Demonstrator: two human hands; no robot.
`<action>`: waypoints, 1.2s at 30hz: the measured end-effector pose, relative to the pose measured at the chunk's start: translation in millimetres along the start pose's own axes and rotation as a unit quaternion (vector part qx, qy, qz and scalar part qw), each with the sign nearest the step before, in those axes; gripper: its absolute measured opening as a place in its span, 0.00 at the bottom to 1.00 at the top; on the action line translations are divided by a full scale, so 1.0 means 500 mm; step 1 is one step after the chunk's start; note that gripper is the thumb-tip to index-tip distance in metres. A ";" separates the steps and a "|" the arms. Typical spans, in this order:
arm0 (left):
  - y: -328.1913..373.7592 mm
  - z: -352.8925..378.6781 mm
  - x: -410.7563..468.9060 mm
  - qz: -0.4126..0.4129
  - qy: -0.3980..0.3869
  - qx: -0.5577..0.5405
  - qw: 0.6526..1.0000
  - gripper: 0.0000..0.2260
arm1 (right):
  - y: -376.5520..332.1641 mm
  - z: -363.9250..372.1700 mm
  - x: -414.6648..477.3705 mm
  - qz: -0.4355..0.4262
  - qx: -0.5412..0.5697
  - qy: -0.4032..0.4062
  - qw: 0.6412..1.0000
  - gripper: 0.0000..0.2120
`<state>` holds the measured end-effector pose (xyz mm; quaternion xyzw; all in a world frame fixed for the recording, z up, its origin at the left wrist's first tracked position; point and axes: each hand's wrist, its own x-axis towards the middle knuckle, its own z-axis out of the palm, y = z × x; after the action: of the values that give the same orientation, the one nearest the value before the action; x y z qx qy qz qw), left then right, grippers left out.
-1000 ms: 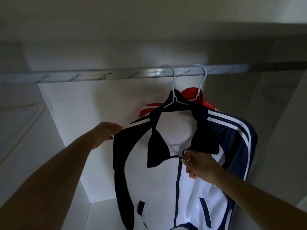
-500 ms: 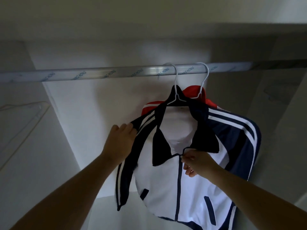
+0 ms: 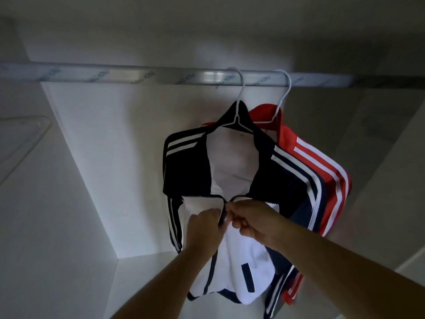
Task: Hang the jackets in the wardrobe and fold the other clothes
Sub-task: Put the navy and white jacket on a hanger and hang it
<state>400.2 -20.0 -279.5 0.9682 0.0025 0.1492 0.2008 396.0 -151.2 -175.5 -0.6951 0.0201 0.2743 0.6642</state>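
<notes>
Hands now meet at the zip [image 3: 222, 218]. L hand [image 3: 203, 229], which was out on the shoulder of the navy jacket [image 3: 184, 171] a sec ago, has come across to the chest and sits just beside R hand [image 3: 250, 221]. L grip is curled round the white front panel next to the zip track. R grip stays pinched at the top of the closed zip run, prob. on the pull, tho the pull itself is too small to make out.

Navy jacket hangs on a white hanger [image 3: 240, 95] toward the right end of the rail [image 3: 138, 75], w/ a red jacket [image 3: 322, 171] on a 2nd hanger [image 3: 285, 93] just behind it, touching. So hanging looks done for this one. Judging by the two-handed hold, this is a zip-up/tidy step: one hand braces cloth, the other works the slider. Collar is splayed open above the hands.

Materials: smooth, slightly shiny tracksuit fabric, limp, creases easily. Navy shoulders w/ white stripes, white body, dark pocket slits. Open zip teeth show as a fine saw edge. Hangers are thin w/ rounded hooks. Rail is bright metal under printed film.
</notes>
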 end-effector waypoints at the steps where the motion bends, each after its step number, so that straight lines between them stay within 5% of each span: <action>1: 0.004 0.004 0.004 0.003 0.009 0.032 0.999 0.15 | -0.008 0.007 -0.004 -0.016 0.029 0.000 0.999 0.12; 5: -0.030 0.009 -0.005 -0.036 -0.046 0.112 0.992 0.14 | -0.099 0.020 -0.020 -0.114 0.138 0.063 0.982 0.10; 12: -0.029 -0.029 0.012 -0.068 -0.084 0.066 0.992 0.13 | -0.124 0.034 -0.063 -0.154 -0.106 0.001 0.982 0.09; 14: -0.009 -0.079 0.014 -0.077 -0.003 -0.053 0.996 0.09 | -0.117 -0.015 -0.069 -0.263 -0.257 0.121 0.922 0.08; 17: 0.042 -0.182 0.034 0.028 0.197 -0.209 0.958 0.09 | -0.102 -0.100 -0.081 -0.386 -0.433 0.308 0.754 0.09; 18: 0.067 -0.216 0.046 0.063 0.226 -0.230 0.945 0.08 | -0.094 -0.122 -0.083 -0.364 -0.463 0.314 0.745 0.13; 20: 0.117 -0.255 0.086 0.085 0.208 -0.250 0.942 0.07 | -0.079 -0.145 -0.079 -0.266 -0.503 0.252 0.783 0.18; 23: 0.162 -0.271 0.146 -0.031 0.055 -0.289 0.955 0.31 | -0.071 -0.142 -0.082 -0.268 -0.507 0.129 0.809 0.13; 24: 0.165 -0.271 0.160 -0.063 0.024 -0.298 0.952 0.35 | -0.077 -0.147 -0.083 -0.310 -0.499 0.144 0.797 0.12; 27: 0.166 -0.264 0.171 -0.086 0.025 -0.299 0.950 0.33 | -0.113 -0.194 -0.065 -0.333 -0.570 0.336 0.672 0.18; 30: 0.206 -0.263 0.175 -0.111 0.029 -0.337 0.935 0.36 | -0.137 -0.228 -0.043 -0.157 -0.559 0.303 0.756 0.22; 34: 0.236 -0.267 0.185 -0.139 0.023 -0.188 0.972 0.26 | -0.124 -0.223 -0.033 -0.145 -0.630 0.304 0.700 0.12; 36: 0.231 -0.269 0.177 -0.127 0.025 -0.110 0.985 0.24 | -0.119 -0.233 -0.044 -0.145 -0.597 0.335 0.714 0.10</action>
<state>439.3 -68.3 -91.4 0.9278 0.1144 0.1462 0.3235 441.7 -260.5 -116.1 -0.9879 -0.0280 -0.1209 0.0925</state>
